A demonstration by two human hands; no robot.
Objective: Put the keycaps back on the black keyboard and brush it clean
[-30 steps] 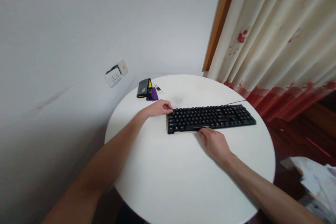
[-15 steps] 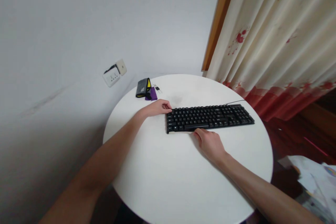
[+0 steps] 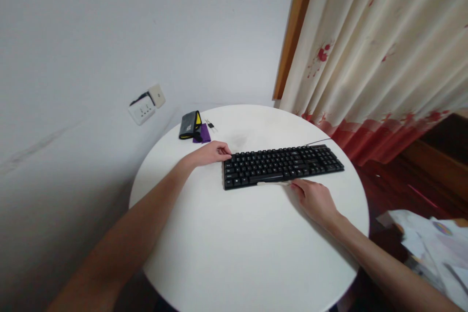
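A black keyboard (image 3: 283,165) lies across the round white table (image 3: 241,248), with its cable running off the far right corner. My left hand (image 3: 210,152) rests at the keyboard's far left corner, fingers curled against its edge. By the middle of the keyboard's front edge, my right hand (image 3: 315,199) lies knuckles up with its fingers closed. A thin pale strip (image 3: 272,183) sticks out leftward from those fingers along the front edge. I cannot make out what the strip is.
A grey and yellow pouch (image 3: 190,125) on a purple cloth (image 3: 203,135) sits at the table's far left, with a small dark item (image 3: 210,126) beside it. A wall socket (image 3: 144,106) is on the left wall. A curtain (image 3: 365,58) hangs at the right; papers (image 3: 431,239) lie lower right.
My right hand has slid to the right along the keyboard's front edge, and the pale strip now shows beside it. My left hand stays at the far left corner. The view has shifted slightly.
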